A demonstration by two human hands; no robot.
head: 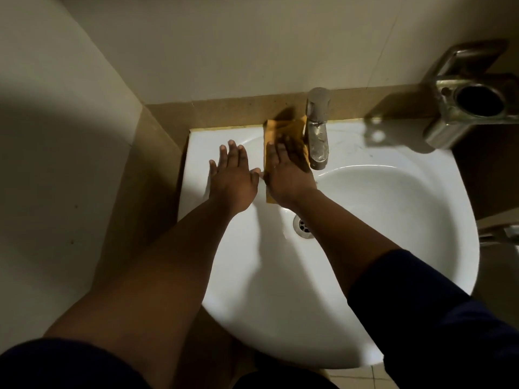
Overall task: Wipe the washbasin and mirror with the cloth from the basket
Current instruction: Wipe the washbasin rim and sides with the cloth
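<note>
A white washbasin (379,220) fills the middle of the view, with its drain (302,226) partly hidden behind my right forearm. An orange-yellow cloth (283,129) lies flat on the basin's back rim, just left of the tap. My right hand (286,175) presses flat on the cloth with straight fingers. My left hand (231,178) rests flat on the bare rim beside it, fingers spread, thumb almost touching the right hand. No mirror or basket is in view.
A chrome tap (317,130) stands right beside the cloth at the back of the basin. A metal holder (471,102) juts from the wall at upper right. A beige ledge (224,110) runs behind the basin, and walls close in at left and back.
</note>
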